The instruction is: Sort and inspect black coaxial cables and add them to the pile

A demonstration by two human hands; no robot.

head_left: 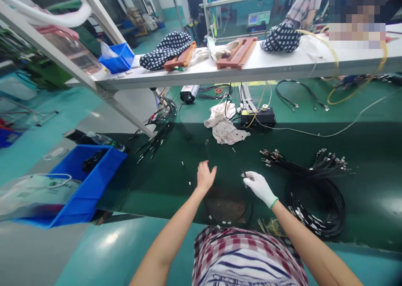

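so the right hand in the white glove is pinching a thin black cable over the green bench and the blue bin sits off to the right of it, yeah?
One detail is off: the head view shows the blue bin to the left of the right hand, not the right. The rest holds: that white-gloved hand pinches a thin black cable over the green bench.
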